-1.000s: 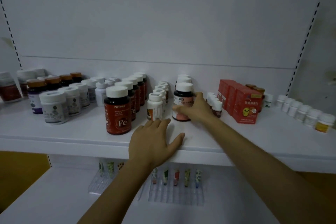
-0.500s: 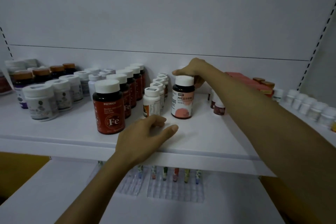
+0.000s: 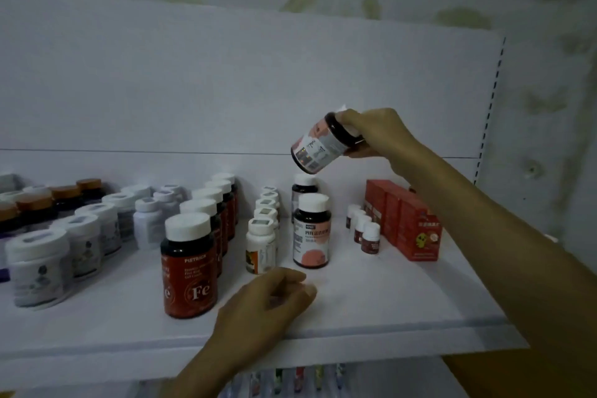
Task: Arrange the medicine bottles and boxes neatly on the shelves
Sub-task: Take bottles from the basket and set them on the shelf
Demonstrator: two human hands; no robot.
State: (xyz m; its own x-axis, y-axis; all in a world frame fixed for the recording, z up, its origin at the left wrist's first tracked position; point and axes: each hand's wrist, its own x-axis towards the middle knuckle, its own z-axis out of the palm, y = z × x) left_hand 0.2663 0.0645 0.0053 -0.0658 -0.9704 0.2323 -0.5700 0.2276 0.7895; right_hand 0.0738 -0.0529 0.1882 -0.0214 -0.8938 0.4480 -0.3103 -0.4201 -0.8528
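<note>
gripping a tilted bottle [image 3: 318, 145] by its cap, right hand [image 3: 378, 132] hovers; left hand [image 3: 268, 300] loosely curled, empty.

White shelf [image 3: 387, 317] lined with red, white and dark medicine containers.
The front bottle [image 3: 189, 268] is red with a white cap and white "Fe"; the lifted bottle [image 3: 318, 147] is dark, labelled white and pink; the boxes [image 3: 410, 226] are red; the far-left caps [image 3: 64, 192] are orange; the wall [image 3: 468, 13] is pale, blotched green.
</note>
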